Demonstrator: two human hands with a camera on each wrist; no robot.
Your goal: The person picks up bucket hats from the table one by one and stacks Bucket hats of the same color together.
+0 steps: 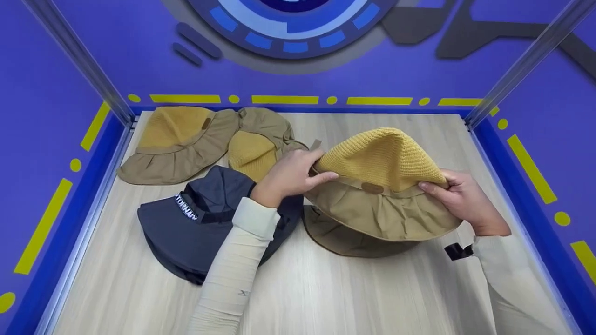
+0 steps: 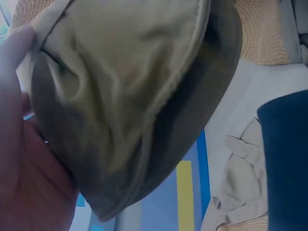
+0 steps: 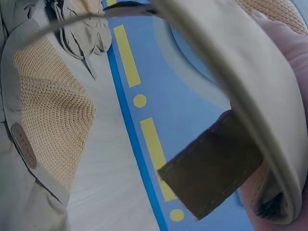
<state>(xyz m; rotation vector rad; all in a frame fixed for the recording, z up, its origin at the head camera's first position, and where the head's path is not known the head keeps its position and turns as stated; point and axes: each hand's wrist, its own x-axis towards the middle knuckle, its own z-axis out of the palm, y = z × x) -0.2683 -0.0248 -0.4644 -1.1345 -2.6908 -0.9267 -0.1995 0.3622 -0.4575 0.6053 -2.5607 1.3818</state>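
Both hands hold up a bucket hat [image 1: 379,163] with a yellow knit crown, khaki brim and small brown label. My left hand [image 1: 292,173] pinches it at the left, where crown meets brim, thumb in front. At the opposite side, my right hand [image 1: 468,200] grips it with the thumb over the band. In the left wrist view the khaki brim [image 2: 110,96] hangs in folds beside the fingers. A brown strap [image 3: 211,163] sticks out near the right hand. Below the held hat lies another khaki-brimmed hat [image 1: 354,244], its crown hidden in the head view.
A dark navy hat [image 1: 186,242] with white lettering lies under the left forearm. Two more yellow-and-khaki hats, one at the back left [image 1: 179,135] and one beside it [image 1: 253,151], rest on the wood-grain table [image 1: 316,298]. Blue panels [image 1: 298,83] enclose the back and sides.
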